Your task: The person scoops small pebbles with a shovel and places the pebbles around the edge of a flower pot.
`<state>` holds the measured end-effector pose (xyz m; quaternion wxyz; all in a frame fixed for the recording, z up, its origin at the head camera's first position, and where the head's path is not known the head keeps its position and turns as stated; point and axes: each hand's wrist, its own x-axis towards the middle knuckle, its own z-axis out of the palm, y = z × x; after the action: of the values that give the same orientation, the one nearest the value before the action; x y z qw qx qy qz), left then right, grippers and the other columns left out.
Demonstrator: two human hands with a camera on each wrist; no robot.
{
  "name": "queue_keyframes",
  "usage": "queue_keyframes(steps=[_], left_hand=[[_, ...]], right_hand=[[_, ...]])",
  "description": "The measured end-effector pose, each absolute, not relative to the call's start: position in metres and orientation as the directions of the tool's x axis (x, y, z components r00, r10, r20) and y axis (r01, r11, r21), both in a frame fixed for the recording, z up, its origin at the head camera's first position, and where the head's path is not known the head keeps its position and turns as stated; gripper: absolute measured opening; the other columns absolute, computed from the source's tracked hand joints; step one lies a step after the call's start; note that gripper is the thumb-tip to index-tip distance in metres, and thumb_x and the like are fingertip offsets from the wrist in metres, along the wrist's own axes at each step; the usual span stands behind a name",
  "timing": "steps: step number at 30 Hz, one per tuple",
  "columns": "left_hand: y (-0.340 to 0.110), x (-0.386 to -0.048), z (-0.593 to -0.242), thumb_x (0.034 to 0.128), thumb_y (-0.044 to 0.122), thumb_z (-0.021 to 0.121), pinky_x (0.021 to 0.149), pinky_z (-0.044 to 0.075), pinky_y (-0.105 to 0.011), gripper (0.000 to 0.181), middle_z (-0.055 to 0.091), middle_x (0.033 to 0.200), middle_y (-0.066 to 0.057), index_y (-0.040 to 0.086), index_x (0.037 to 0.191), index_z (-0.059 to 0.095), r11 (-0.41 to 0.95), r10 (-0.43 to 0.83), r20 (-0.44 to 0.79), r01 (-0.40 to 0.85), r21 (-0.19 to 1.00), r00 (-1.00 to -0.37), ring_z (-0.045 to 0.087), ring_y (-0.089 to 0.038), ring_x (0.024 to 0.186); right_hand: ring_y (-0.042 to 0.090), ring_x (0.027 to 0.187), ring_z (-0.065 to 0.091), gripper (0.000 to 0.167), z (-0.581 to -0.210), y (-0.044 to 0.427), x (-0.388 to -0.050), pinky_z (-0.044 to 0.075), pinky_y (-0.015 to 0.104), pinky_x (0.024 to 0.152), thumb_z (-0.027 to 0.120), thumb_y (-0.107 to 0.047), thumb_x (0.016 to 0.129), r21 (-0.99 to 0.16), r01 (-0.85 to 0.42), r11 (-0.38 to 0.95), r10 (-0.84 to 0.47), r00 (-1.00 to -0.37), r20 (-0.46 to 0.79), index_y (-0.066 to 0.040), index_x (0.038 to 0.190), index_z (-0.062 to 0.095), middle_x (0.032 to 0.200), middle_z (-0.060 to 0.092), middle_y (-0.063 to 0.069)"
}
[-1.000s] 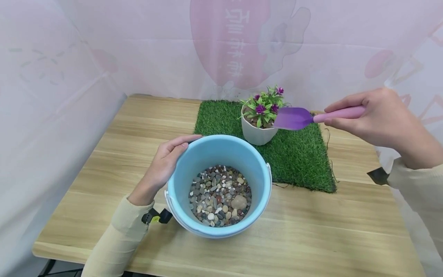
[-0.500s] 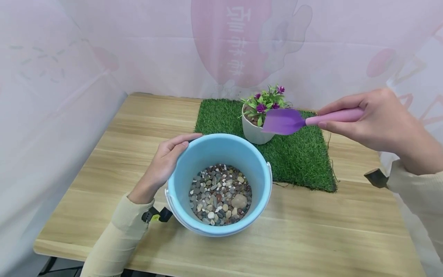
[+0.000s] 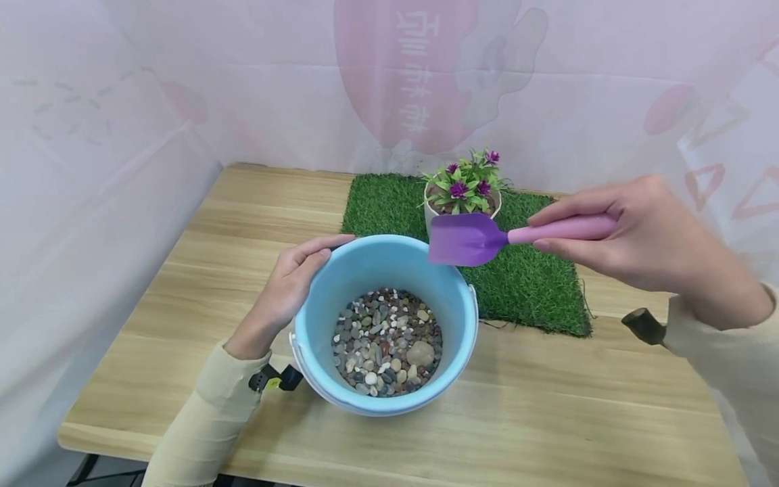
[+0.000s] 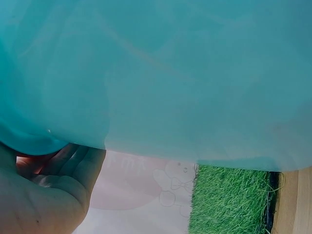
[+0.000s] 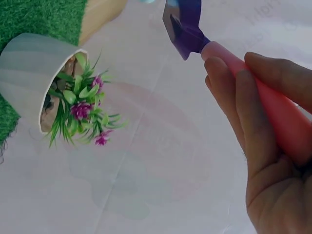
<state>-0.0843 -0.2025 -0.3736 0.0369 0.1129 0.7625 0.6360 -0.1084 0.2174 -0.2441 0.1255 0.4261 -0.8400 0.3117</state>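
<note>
Your right grip (image 3: pixel 648 247) pinches a pink-handled, purple-bladed trowel (image 3: pixel 520 235), long axis leftward toward the round light-blue bucket (image 3: pixel 365 267) your relaxed left grip (image 3: pixel 289 291) touches.

Bucket (image 3: pixel 377 270): light blue; its handle (image 3: pixel 295 352): white. Pebbles (image 3: pixel 389 341): mixed grey, beige and white, one reddish. Trowel (image 3: pixel 465 240): purple blade, pink grip. Pot (image 5: pixel 34 73): white. Plant (image 3: pixel 465 186): green leaves, purple flowers. Mat (image 3: pixel 523 291): grass green. Tabletop (image 3: pixel 548 399): I note pale wood grain. Sleeves (image 3: pixel 201 419): cream. Backdrop (image 3: pixel 274 115): whitish, pink-printed.
</note>
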Motion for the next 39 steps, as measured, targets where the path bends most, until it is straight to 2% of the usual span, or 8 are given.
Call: queue_keyframes(steps=[7, 12, 15, 20, 25, 33, 39], left_hand=[[-0.202, -0.085, -0.373, 0.1142, 0.017, 0.04, 0.087, 0.069, -0.047, 0.04, 0.065, 0.146, -0.016, 0.005, 0.145, 0.062, 0.166, 0.223, 0.089, 0.127, 0.978, -0.971, 0.077, -0.028, 0.11], [-0.203, -0.085, -0.373, 0.1143, 0.017, 0.04, 0.088, 0.069, -0.047, 0.04, 0.065, 0.147, -0.016, 0.005, 0.146, 0.062, 0.161, 0.224, 0.087, 0.125, 0.979, -0.971, 0.077, -0.027, 0.11], [-0.203, -0.085, -0.372, 0.1142, 0.016, 0.04, 0.087, 0.069, -0.046, 0.04, 0.065, 0.147, -0.016, 0.005, 0.145, 0.062, 0.163, 0.225, 0.09, 0.129, 0.978, -0.97, 0.077, -0.026, 0.11], [-0.203, -0.085, -0.372, 0.1137, 0.014, 0.039, 0.084, 0.07, -0.046, 0.04, 0.065, 0.147, -0.017, 0.003, 0.145, 0.062, 0.173, 0.225, 0.103, 0.143, 0.974, -0.969, 0.078, -0.025, 0.107], [-0.203, -0.085, -0.373, 0.1136, 0.014, 0.04, 0.083, 0.07, -0.045, 0.04, 0.064, 0.147, -0.018, 0.003, 0.145, 0.062, 0.175, 0.221, 0.102, 0.142, 0.974, -0.97, 0.078, -0.02, 0.106], [-0.204, -0.085, -0.374, 0.1135, 0.015, 0.04, 0.083, 0.07, -0.046, 0.04, 0.064, 0.147, -0.017, 0.003, 0.145, 0.062, 0.177, 0.216, 0.096, 0.136, 0.975, -0.972, 0.078, -0.022, 0.104], [-0.204, -0.085, -0.375, 0.1137, 0.015, 0.04, 0.083, 0.07, -0.046, 0.04, 0.064, 0.147, -0.018, 0.003, 0.145, 0.061, 0.173, 0.216, 0.1, 0.138, 0.975, -0.971, 0.078, -0.021, 0.104]], right_hand=[[-0.008, 0.064, 0.071, 0.038, -0.252, 0.203, -0.106, 0.04, 0.007, 0.038, 0.09, 0.008, 0.071, -0.46, -0.814, 0.354, -0.688, -0.56, 0.461, -0.012, 0.103, 0.084, 0.091, 0.084, -0.001], [-0.012, 0.055, 0.06, 0.03, -0.254, 0.195, -0.105, 0.037, 0.008, 0.037, 0.09, -0.001, 0.077, -0.422, -0.804, 0.419, -0.706, -0.581, 0.406, -0.018, 0.102, 0.085, 0.089, 0.083, -0.006], [-0.012, 0.051, 0.056, 0.027, -0.256, 0.189, -0.104, 0.035, 0.009, 0.037, 0.089, -0.003, 0.08, -0.431, -0.793, 0.431, -0.719, -0.59, 0.367, -0.018, 0.101, 0.085, 0.089, 0.083, -0.007], [-0.01, 0.061, 0.068, 0.023, -0.261, 0.178, -0.105, 0.039, 0.01, 0.039, 0.087, -0.002, 0.082, -0.469, -0.785, 0.405, -0.751, -0.578, 0.319, -0.015, 0.101, 0.084, 0.092, 0.083, -0.007], [-0.002, 0.073, 0.076, 0.02, -0.263, 0.166, -0.104, 0.05, 0.009, 0.048, 0.087, -0.002, 0.083, -0.47, -0.797, 0.38, -0.776, -0.551, 0.306, -0.014, 0.099, 0.085, 0.091, 0.083, -0.007], [-0.002, 0.078, 0.077, 0.016, -0.263, 0.149, -0.1, 0.061, 0.01, 0.061, 0.084, -0.002, 0.087, -0.512, -0.782, 0.355, -0.811, -0.53, 0.247, -0.011, 0.1, 0.084, 0.091, 0.083, -0.002], [0.003, 0.079, 0.079, 0.011, -0.264, 0.139, -0.099, 0.062, 0.012, 0.063, 0.08, -0.002, 0.09, -0.534, -0.761, 0.368, -0.831, -0.527, 0.179, -0.007, 0.1, 0.084, 0.091, 0.083, 0.002]])
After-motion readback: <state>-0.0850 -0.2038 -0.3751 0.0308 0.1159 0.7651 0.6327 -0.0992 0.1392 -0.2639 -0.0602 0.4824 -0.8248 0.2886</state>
